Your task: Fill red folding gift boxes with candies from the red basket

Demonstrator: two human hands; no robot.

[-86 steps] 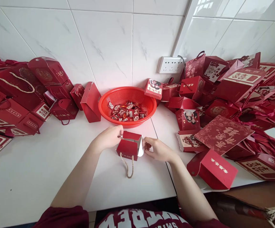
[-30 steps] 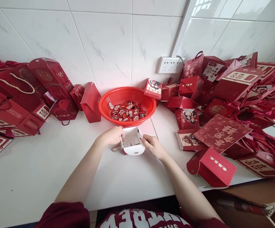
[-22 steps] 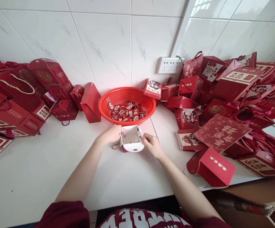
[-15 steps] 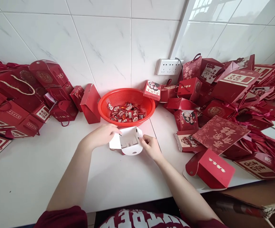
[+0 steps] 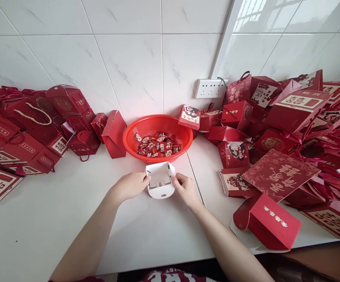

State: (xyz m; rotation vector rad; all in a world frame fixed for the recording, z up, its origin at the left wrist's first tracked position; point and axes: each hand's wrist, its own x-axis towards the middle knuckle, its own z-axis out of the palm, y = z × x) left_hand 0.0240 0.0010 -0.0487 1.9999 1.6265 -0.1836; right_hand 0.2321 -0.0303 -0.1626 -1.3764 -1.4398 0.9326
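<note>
Between my hands sits a small gift box (image 5: 159, 192), its white inside facing up and its lid flaps spread; a rounded flap with a hole points toward me. My left hand (image 5: 131, 185) is closed, thumb and fingers pinching the box's left side. On the opposite side my right hand (image 5: 185, 189) pinches the right edge with curled fingers. Just behind the box stands a red plastic basket (image 5: 131, 127) with small wrapped candies (image 5: 158, 144) in its bottom. The outer faces of the box are mostly hidden.
Red gift boxes (image 5: 26, 143) are stacked on the left. A larger heap of red boxes (image 5: 275, 137) fills the right side, with one red box (image 5: 272, 221) near the table's front edge. A power strip (image 5: 211, 89) is fixed to the tiled wall (image 5: 129, 58).
My left hand has shifted from the upper left flap down to the box's left side, and that side flap now stands up instead of lying outward. My right hand keeps its grip.
</note>
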